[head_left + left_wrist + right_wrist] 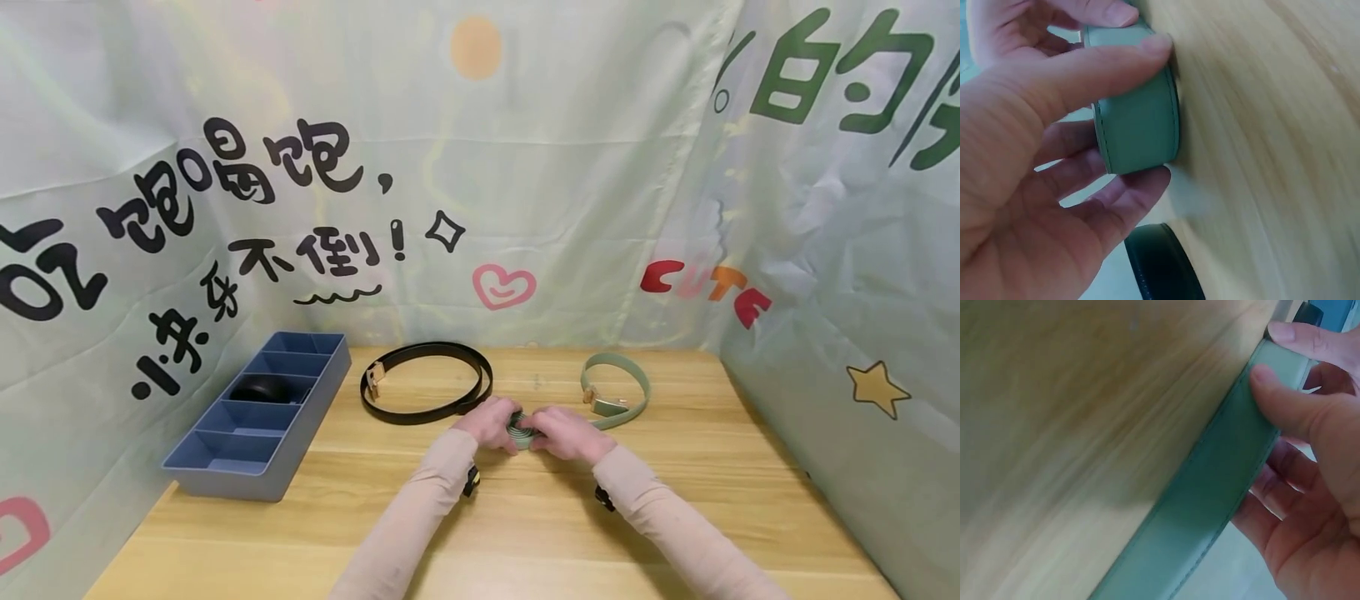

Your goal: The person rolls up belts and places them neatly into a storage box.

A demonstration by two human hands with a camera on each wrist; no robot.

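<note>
A pale green belt (523,437) stands on its edge on the table, one end wound into a tight coil. My left hand (491,422) grips the coil's left side, thumb along the outer face in the left wrist view and fingers behind. From the right, my right hand (566,432) pinches the strap where it leaves the coil; in the right wrist view the thumb (1285,406) presses on its outer face. Beyond that hand the unrolled strap curves back in a loose loop, with a gold-coloured buckle (609,405) at its end. The hands partly hide the coil.
A black belt (427,417) with a gold-coloured buckle lies in a loose loop to the left of the hands. Farther left stands a blue-grey tray (300,442) with several compartments, one holding a coiled black item (260,388). Printed cloth (420,100) hangs around the table.
</note>
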